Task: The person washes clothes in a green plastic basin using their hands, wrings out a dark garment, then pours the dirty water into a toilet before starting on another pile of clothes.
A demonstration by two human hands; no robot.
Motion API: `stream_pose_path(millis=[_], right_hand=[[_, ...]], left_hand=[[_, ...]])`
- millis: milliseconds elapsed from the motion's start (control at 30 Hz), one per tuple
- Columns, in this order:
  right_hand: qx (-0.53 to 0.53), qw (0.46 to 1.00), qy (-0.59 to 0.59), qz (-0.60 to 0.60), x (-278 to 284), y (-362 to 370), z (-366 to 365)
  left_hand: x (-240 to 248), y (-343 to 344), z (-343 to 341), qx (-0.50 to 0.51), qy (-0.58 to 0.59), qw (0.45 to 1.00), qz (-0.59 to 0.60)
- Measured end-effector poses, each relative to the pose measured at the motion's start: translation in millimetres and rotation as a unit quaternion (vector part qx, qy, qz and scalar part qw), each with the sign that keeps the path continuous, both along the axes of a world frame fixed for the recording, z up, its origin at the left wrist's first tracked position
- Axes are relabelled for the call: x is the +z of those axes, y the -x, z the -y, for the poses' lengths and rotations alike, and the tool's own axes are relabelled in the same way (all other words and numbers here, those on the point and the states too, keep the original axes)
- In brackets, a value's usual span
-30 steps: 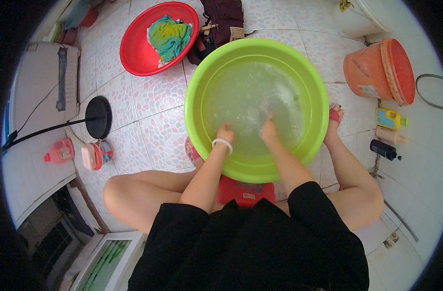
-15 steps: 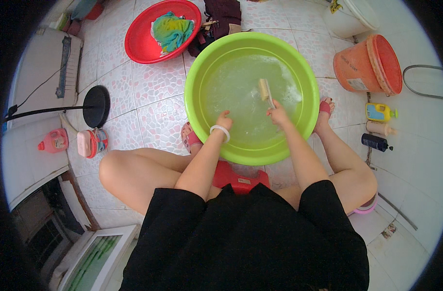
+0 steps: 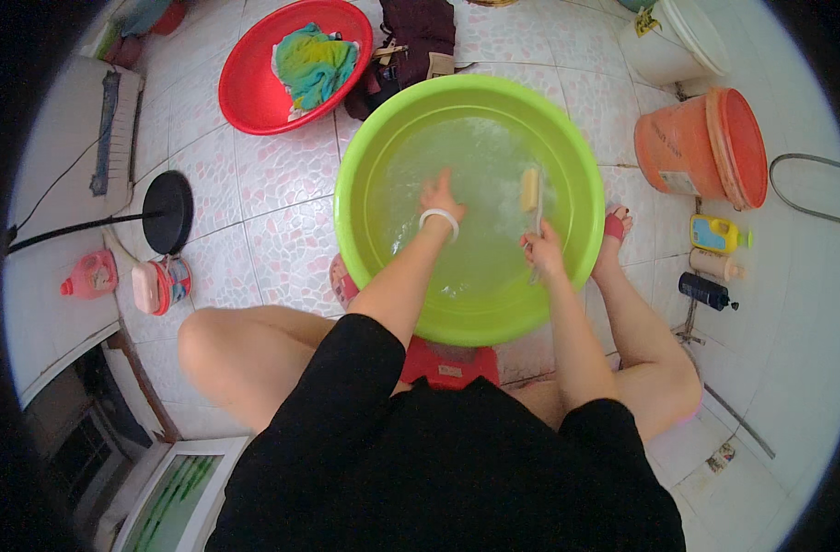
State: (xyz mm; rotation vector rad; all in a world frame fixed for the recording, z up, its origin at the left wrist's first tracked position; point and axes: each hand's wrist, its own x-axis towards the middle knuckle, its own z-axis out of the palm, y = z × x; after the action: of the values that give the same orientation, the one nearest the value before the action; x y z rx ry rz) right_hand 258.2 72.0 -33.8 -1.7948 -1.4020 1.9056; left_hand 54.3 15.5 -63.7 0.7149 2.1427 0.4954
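Since the earlier frame, the left hand [image 3: 442,196] has reached farther forward over the basin, and the right hand [image 3: 545,250] has carried the brush [image 3: 530,190] toward the basin's right side. Nearest are the person's black clothes [image 3: 438,469] and bent legs [image 3: 245,363], with a red stool [image 3: 449,370] partly showing between them, close to the basin's near rim.

Just beyond is the big green basin [image 3: 348,212], between the person's feet and holding cloudy water [image 3: 480,241]. The right hand is closed around the brush handle; the pale bristle end points away from the person, inside the rim. The left hand, with a white bracelet [image 3: 438,219] at its wrist, holds nothing visible, its fingers spread; whether the fingertips are underwater is hard to tell.

To the right, a black bottle [image 3: 705,291], a pale bottle [image 3: 714,265] and a yellow bottle [image 3: 714,234] stand near the wall, then an orange bucket [image 3: 677,143]. Beyond the green basin are a dark bag [image 3: 420,37] and a red basin [image 3: 240,97] with a green and blue cloth [image 3: 314,66] inside. A white bucket [image 3: 664,46] stands far right.
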Motion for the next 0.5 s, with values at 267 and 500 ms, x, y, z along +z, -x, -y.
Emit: stream_pose_path(millis=[267, 500], right_hand=[[-0.078, 0.994, 0.06, -0.042, 10.6, 3.7, 23.4], [-0.109, 0.988, 0.064, -0.086, 16.9, 0.2, 27.6]], left_hand=[[-33.1, -34.3, -40.6, -0.278, 0.059, 0.958, -0.04], [-65.6, -90.2, 2.2, -0.258, -0.017, 0.959, 0.119]])
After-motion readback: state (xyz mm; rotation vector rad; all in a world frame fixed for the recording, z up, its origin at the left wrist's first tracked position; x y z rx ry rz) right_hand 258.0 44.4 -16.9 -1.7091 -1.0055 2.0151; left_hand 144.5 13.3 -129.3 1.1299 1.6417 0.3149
